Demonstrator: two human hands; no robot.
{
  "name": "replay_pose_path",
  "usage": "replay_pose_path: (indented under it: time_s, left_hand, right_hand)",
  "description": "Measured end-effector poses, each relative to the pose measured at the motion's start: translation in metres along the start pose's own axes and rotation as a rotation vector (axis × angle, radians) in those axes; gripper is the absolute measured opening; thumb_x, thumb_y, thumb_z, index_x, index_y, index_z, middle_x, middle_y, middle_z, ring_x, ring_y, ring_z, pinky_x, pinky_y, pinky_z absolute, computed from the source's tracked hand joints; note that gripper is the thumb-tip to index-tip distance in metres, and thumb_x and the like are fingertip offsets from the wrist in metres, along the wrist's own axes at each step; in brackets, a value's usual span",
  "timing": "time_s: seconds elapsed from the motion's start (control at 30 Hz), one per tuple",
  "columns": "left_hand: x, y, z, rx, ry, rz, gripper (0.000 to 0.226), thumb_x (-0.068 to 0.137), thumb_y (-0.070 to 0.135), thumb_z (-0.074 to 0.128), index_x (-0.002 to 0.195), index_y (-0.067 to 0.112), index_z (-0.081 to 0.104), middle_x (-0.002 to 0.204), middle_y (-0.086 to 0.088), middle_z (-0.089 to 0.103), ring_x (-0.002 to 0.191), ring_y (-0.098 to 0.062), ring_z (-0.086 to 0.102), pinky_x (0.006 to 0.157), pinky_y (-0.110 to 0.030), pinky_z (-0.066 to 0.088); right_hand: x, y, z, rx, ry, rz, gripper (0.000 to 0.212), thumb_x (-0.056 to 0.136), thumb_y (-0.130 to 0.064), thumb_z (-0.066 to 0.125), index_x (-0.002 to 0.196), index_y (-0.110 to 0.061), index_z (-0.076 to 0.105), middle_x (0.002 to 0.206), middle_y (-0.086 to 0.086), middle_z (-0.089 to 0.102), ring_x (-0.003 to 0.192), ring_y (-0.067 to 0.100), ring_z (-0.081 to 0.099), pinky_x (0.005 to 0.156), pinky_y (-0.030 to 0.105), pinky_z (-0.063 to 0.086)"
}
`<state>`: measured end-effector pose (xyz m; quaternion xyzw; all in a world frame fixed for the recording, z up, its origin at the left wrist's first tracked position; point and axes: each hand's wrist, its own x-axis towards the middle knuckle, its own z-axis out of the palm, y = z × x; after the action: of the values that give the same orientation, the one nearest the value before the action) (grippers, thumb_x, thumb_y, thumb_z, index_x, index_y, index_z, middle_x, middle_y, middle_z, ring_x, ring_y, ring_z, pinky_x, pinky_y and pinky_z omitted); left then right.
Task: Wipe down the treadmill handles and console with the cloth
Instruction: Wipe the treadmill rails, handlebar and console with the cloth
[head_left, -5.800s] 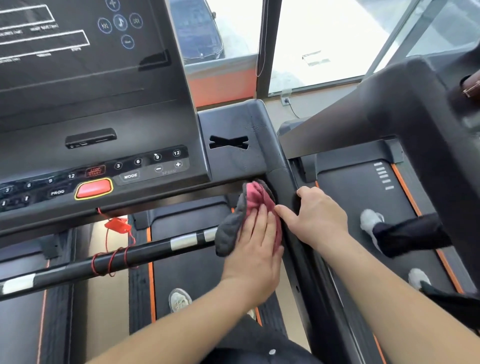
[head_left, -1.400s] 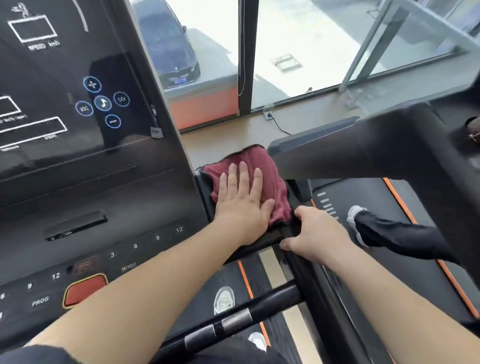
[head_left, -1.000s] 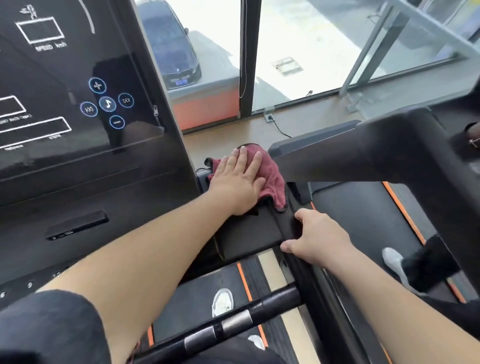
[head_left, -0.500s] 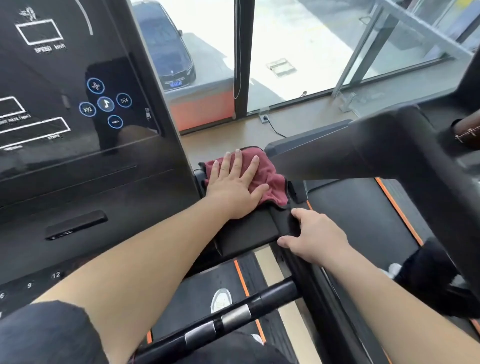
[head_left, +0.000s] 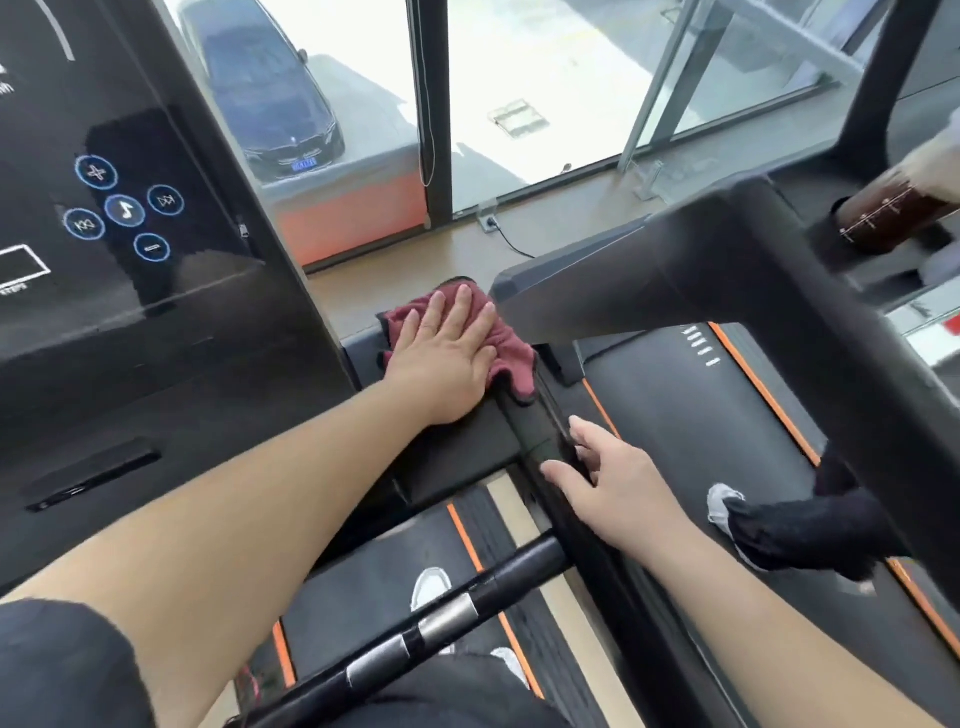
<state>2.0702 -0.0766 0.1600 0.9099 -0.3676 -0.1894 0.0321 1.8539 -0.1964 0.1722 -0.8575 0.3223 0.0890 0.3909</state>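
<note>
Pressing the cloth (head_left: 511, 345) flat-palmed on the console's side tray (head_left: 462, 447), the left hand (head_left: 447, 358) is wiping; the right hand (head_left: 608, 478) is resting loosely open on the side handle (head_left: 540, 431), likely next.

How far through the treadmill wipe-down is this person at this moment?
Done: nothing shows as finished; no surface reveals cleaning. In hand: the left hand presses the red cloth flat on the side tray right of the console, while the right hand rests on the side handle. Left: probably the console face and the front crossbar.
</note>
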Motion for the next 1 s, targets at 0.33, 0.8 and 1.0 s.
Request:
replay_pose_path:
  time_s: [0.33, 0.8, 1.0]
  left_hand:
    - [-0.042, 0.032, 0.031, 0.129, 0.03, 0.454, 0.063, 0.102, 0.057, 0.006, 0.161, 0.039, 0.021, 0.17, 0.012, 0.014, 0.158, -0.019, -0.004, 0.128, -0.043, -0.002]
    - [-0.069, 0.108, 0.064, 0.075, 0.103, 0.44, 0.047, 0.105, 0.053, 0.025, 0.134, 0.041, 0.061, 0.146, 0.018, 0.054, 0.153, -0.016, 0.022, 0.127, -0.043, 0.0]
    - [-0.137, 0.147, 0.11, -0.175, 0.171, 0.385, 0.051, 0.102, 0.052, 0.03, 0.143, 0.035, 0.055, 0.162, 0.008, 0.038, 0.158, -0.021, 0.001, 0.126, -0.048, -0.012]
  right_hand:
    - [-0.058, 0.061, -0.025, 0.286, 0.024, 0.17, 0.076, 0.084, -0.061, 0.03, 0.148, -0.025, 0.05, 0.147, -0.01, 0.055, 0.136, 0.006, 0.049, 0.121, 0.038, 0.031]
    - [-0.095, 0.091, -0.029, 0.192, 0.051, 0.014, 0.045, 0.106, -0.035, 0.039, 0.146, -0.018, 0.053, 0.149, -0.006, 0.052, 0.139, 0.007, 0.043, 0.114, 0.02, 0.027]
    - [-0.088, 0.083, -0.025, 0.153, 0.169, -0.189, 0.049, 0.106, -0.025, 0.045, 0.152, -0.01, 0.041, 0.157, 0.002, 0.042, 0.145, 0.009, 0.035, 0.123, 0.032, 0.026]
